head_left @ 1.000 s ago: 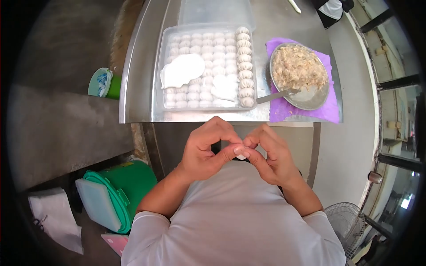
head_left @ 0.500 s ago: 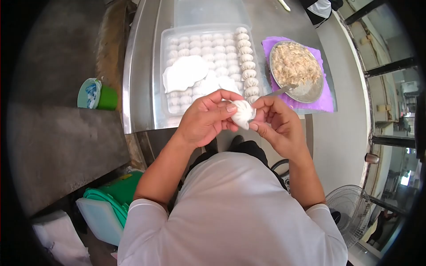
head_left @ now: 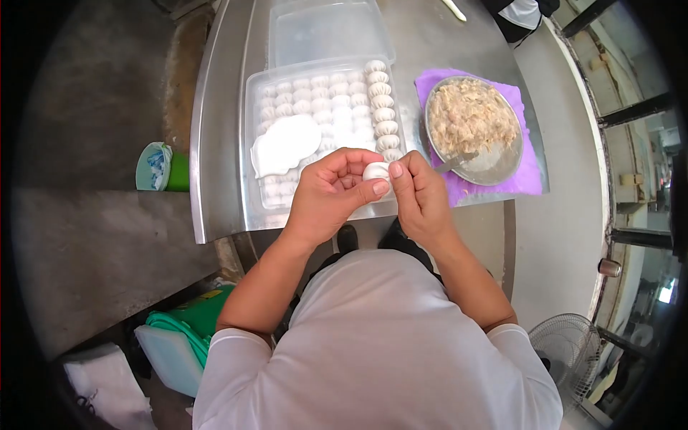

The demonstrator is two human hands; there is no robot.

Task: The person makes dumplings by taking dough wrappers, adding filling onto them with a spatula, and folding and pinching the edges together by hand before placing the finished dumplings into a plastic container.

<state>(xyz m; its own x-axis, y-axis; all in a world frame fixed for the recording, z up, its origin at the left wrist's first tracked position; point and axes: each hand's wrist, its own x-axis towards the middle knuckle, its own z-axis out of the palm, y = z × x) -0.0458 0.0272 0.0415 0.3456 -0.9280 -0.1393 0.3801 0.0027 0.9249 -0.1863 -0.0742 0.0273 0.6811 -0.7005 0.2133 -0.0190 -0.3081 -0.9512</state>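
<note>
A small white pleated dumpling [head_left: 375, 171] is held between my two hands over the near edge of the tray. My left hand [head_left: 337, 183] has its fingers and thumb wrapped round it from the left. From the right, my right hand [head_left: 419, 188] pinches its side with thumb and forefinger. Behind them the clear plastic tray [head_left: 252, 107] holds rows of white dumplings, with a column of pleated ones [head_left: 383, 101] along its right side. Flat white dough sheets [head_left: 287, 143] lie over part of the rows.
Right of the tray, a metal bowl of filling [head_left: 473, 118] with a spatula [head_left: 451, 163] rests on a purple cloth [head_left: 529, 143]. A clear lid [head_left: 330, 32] lies behind the tray. A green bin [head_left: 179, 172] stands left; a fan [head_left: 570, 351] is low right. Part of a person [head_left: 519, 14] shows at the top.
Both hands have risen from below the table edge to the tray's near edge. The dumpling, mostly hidden at first, now shows between them, turned differently from half a second ago. The camera view has shifted.
</note>
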